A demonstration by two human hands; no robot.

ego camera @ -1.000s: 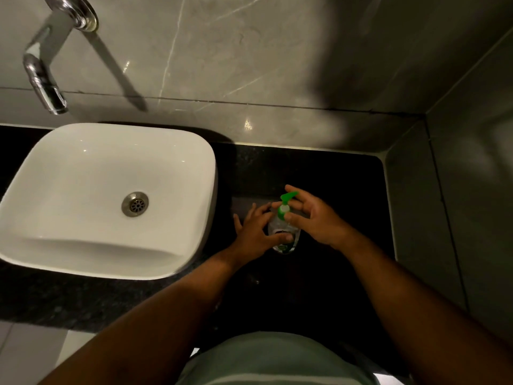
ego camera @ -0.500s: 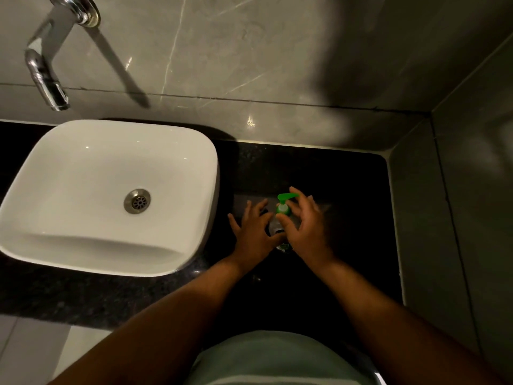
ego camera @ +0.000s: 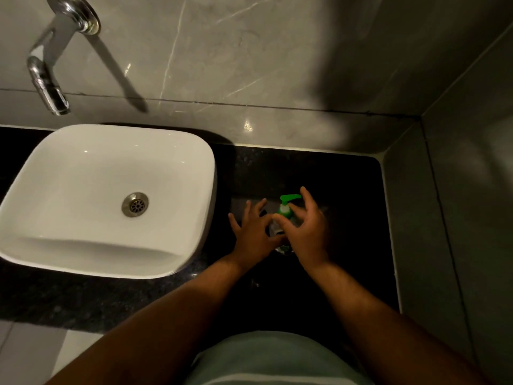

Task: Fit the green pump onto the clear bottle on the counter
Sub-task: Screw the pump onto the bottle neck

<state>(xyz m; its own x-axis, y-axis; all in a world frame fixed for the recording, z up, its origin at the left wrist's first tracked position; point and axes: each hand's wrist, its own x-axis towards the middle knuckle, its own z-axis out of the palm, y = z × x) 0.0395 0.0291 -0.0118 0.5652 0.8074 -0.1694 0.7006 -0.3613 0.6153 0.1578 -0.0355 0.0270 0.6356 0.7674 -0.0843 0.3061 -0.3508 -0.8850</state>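
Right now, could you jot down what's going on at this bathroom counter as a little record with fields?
Setting: black speckled stone counter beside a white square ceramic basin, chrome wall tap above it
Main item: small clear plastic bottle, upright on the counter
Top part: green plastic pump sitting at the bottle's neck, spout pointing right
Left hand: steadying the bottle's body
Right hand: thumb and forefinger pinching the pump collar
Fully fitted: cannot tell
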